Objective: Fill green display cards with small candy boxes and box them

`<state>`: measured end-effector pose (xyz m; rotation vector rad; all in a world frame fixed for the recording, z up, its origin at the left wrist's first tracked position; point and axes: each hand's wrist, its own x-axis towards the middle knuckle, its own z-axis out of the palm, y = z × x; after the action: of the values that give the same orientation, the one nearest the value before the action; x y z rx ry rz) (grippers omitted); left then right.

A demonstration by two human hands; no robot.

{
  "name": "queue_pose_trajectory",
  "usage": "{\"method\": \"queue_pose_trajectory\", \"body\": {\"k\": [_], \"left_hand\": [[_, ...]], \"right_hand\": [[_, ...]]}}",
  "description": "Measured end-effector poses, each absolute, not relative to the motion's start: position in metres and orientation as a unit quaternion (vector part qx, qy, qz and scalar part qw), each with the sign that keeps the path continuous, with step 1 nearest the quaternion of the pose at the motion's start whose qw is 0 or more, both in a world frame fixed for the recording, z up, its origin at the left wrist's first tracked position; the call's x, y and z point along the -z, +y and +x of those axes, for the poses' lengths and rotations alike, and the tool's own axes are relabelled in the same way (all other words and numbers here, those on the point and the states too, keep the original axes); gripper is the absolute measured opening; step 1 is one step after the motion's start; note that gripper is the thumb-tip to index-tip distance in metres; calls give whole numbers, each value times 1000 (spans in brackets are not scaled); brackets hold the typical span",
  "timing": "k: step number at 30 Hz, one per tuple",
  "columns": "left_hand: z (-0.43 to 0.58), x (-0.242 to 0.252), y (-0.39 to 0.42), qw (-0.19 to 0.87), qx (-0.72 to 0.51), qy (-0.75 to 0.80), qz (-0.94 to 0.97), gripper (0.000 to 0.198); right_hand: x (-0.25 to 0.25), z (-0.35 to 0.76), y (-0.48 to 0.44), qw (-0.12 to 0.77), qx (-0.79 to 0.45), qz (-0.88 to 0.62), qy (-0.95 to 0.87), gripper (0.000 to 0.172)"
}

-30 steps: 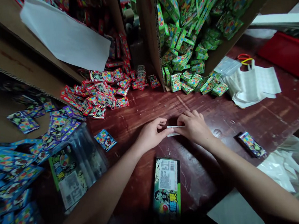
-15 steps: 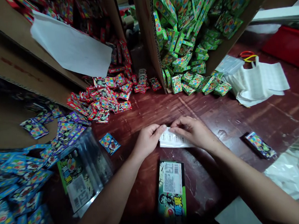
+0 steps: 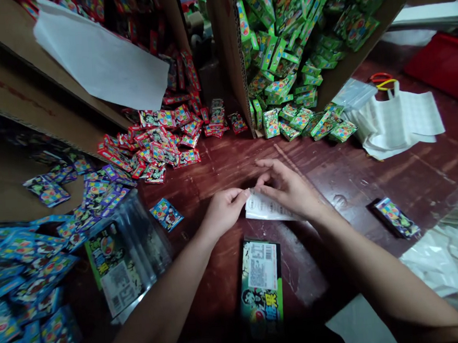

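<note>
My left hand (image 3: 223,211) pinches the left edge of a small white sticker sheet (image 3: 263,209) above the dark red table (image 3: 355,178). My right hand (image 3: 289,188) rests over the sheet's top edge, thumb and forefinger pinched together at a sticker on it. A green and black printed box (image 3: 261,281) lies flat just in front of my hands, label side up.
Cardboard boxes spill red packets (image 3: 160,142) at the back centre and green packets (image 3: 299,117) at the back right. Blue packets (image 3: 27,269) pile up on the left beside a clear display pack (image 3: 121,257). White sticker sheets (image 3: 398,123) lie at the right, one dark packet (image 3: 397,218) nearer.
The sticker sheet turned from edge-on to face up, and my right hand's fingers moved up to its top edge.
</note>
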<state>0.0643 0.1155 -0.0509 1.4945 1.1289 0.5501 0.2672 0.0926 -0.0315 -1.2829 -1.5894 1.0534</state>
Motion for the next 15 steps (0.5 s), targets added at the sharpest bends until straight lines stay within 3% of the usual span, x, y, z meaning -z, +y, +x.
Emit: {"method": "queue_pose_trajectory", "body": {"k": [2,4,6,8,11,15], "left_hand": [[60,48,113,528,-225,496,651,38],[53,42,103,426,-247,527,693,34],[46,36,83,300,-266,540,740,36],[39,31,58,251,-239,510,787,32],[33,31,26,309,-166,449,822,19],[27,29,13,424,-189,459,757,13]], "right_hand": [[23,266,83,441,-420,-492,-622,49],[14,270,68,470,-430,-489,-596,49],[7,275,49,469,-458,-494,-571,49],[5,279,28,440,-505,-494,-554,47],[8,278,3,392,-561,-500,-530,43],[9,270,-13,387,-582,-507,-504,43]]}}
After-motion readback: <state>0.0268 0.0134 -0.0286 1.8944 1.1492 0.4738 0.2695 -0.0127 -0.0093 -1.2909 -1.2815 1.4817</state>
